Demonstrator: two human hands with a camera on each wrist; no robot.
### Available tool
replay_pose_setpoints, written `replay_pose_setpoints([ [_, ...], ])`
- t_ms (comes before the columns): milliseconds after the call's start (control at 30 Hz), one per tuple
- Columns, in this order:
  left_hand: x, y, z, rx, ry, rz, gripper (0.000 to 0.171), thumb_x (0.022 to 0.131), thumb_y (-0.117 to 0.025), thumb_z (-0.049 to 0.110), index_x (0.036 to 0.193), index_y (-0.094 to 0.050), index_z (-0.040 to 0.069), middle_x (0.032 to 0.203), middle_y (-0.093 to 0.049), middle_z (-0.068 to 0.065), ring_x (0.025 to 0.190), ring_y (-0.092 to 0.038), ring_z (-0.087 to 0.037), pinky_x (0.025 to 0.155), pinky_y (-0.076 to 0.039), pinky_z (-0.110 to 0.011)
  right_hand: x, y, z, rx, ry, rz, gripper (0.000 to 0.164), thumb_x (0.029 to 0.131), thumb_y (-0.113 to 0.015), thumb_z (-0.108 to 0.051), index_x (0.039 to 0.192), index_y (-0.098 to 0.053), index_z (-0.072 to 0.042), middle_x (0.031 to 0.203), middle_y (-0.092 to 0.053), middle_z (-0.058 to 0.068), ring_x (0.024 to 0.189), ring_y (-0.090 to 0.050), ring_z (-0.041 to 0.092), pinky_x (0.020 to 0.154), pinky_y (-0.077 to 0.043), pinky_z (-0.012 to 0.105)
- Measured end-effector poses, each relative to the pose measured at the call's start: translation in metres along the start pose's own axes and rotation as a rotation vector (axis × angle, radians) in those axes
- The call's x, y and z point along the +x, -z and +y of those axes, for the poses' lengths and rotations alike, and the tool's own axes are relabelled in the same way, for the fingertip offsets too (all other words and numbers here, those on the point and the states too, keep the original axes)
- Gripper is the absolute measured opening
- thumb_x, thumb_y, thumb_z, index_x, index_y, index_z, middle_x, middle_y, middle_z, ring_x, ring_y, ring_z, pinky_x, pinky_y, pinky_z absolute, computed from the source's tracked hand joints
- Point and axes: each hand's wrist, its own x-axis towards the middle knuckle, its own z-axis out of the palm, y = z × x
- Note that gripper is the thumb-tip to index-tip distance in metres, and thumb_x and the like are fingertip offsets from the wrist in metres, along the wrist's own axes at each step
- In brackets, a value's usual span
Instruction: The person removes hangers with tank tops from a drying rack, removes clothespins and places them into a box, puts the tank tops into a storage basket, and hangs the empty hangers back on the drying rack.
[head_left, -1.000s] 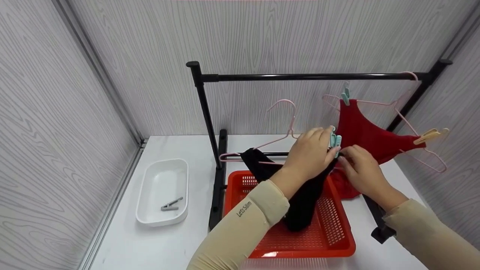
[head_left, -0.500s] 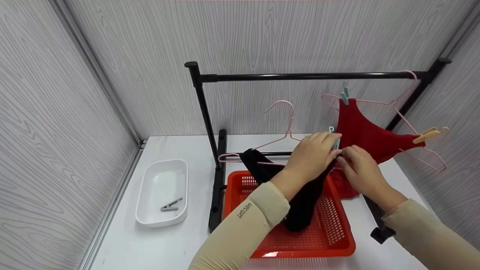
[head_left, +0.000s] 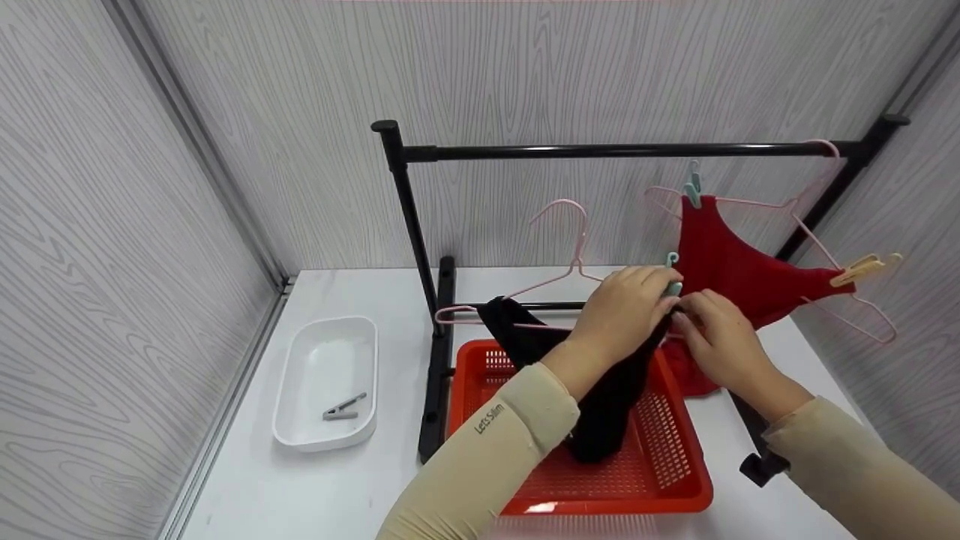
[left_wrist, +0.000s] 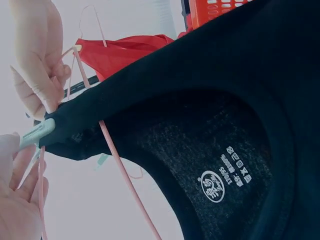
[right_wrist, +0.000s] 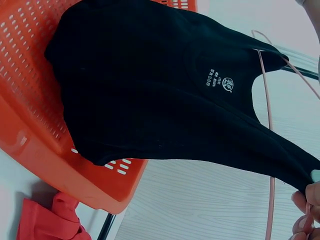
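My left hand [head_left: 622, 311] pinches a teal clothespin [left_wrist: 37, 134] at the shoulder strap of a black tank top [head_left: 611, 397]. In the left wrist view the clothespin's tip lies over the strap edge, by the wire of a pink hanger [head_left: 577, 247]. My right hand [head_left: 720, 337] pinches the end of that same strap, just beside the clothespin. The other strap loops over the hanger's left end. Below, the body of the tank top hangs into a red basket [head_left: 694, 480]. In the head view, fingers mostly cover the clothespin.
A red garment [head_left: 727, 262] hangs from another pink hanger [head_left: 814, 240] on the black rack [head_left: 600, 151], held by a teal clothespin [head_left: 693, 187] and a yellow clothespin [head_left: 862, 270]. At left, a white tray [head_left: 289, 375] holds a grey clothespin [head_left: 345, 407]. More red cloth [right_wrist: 52, 220] lies beside the basket.
The left fingers have shifted over the clothespin, so less of it shows in the head view. The right hand stays at the strap with little movement.
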Motion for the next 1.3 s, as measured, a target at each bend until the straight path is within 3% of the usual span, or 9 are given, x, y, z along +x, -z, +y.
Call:
replay_pose_setpoints([
  [200,-0.0001,-0.0012,-0.0002,-0.047,0.024,0.049,0.023,0.103,-0.056,0.033,0.117,-0.068,0.019,0.125,-0.057,-0.001,0.107,-0.061,-0.008,0.093,-0.047,-0.017,-0.001,0.0003,0.0,0.001,-0.002,-0.013,0.007,0.096,-0.063,-0.002,0.102,-0.065,-0.001,0.088,-0.059,0.008,0.079,-0.052,0.02,0.07,-0.043,0.04],
  [400,-0.0001,-0.0023,0.0006,-0.059,0.005,0.05,0.023,0.104,-0.055,0.034,0.113,-0.068,0.017,0.133,-0.06,-0.001,0.115,-0.061,-0.01,0.102,-0.042,-0.018,-0.002,0.0002,0.0001,-0.006,-0.016,-0.019,0.004,0.096,-0.063,-0.003,0.1,-0.063,-0.002,0.089,-0.06,0.008,0.081,-0.053,0.02,0.071,-0.044,0.041],
  [633,-0.0008,0.0,0.0,-0.124,-0.012,0.046,0.02,0.102,-0.059,0.033,0.107,-0.068,0.016,0.109,-0.068,0.006,0.099,-0.064,-0.006,0.094,-0.046,-0.017,-0.0017,0.0004,0.0,0.005,-0.007,-0.019,0.004,0.096,-0.063,-0.003,0.1,-0.064,-0.002,0.09,-0.06,0.009,0.084,-0.055,0.023,0.075,-0.044,0.041],
  [800,-0.0003,0.0023,0.0013,-0.222,0.031,0.01,0.025,0.099,-0.063,0.034,0.113,-0.061,0.014,0.106,-0.069,0.004,0.088,-0.064,-0.007,0.083,-0.049,-0.019,-0.0017,0.0015,-0.0009,0.003,-0.016,-0.018,0.005,0.095,-0.064,-0.002,0.101,-0.064,-0.003,0.087,-0.059,0.007,0.081,-0.053,0.022,0.073,-0.044,0.041],
  [1033,-0.0023,0.0027,0.0018,-0.364,0.081,-0.007,0.048,0.096,-0.067,0.032,0.133,-0.045,0.011,0.124,-0.068,-0.003,0.108,-0.066,-0.01,0.089,-0.049,-0.018,-0.0027,0.0015,-0.002,0.009,-0.026,-0.031,0.005,0.095,-0.064,-0.002,0.1,-0.064,-0.004,0.086,-0.058,0.006,0.079,-0.05,0.021,0.069,-0.041,0.039],
  [1167,-0.0026,0.0038,0.0009,-0.375,0.08,-0.027,0.05,0.096,-0.066,0.032,0.138,-0.051,0.01,0.125,-0.067,0.0,0.111,-0.063,-0.008,0.094,-0.045,-0.015,-0.0034,0.0007,-0.0024,0.012,-0.025,-0.03,0.005,0.096,-0.064,-0.003,0.101,-0.065,-0.003,0.088,-0.059,0.007,0.08,-0.051,0.019,0.07,-0.043,0.04],
  [1300,-0.003,0.0048,-0.0008,-0.364,0.08,-0.042,0.043,0.096,-0.063,0.034,0.134,-0.06,0.012,0.12,-0.067,0.002,0.108,-0.061,-0.005,0.094,-0.044,-0.014,-0.0038,-0.0004,-0.0027,0.014,-0.019,-0.028,0.005,0.096,-0.064,-0.003,0.101,-0.065,-0.003,0.089,-0.06,0.007,0.081,-0.053,0.019,0.072,-0.044,0.04],
])
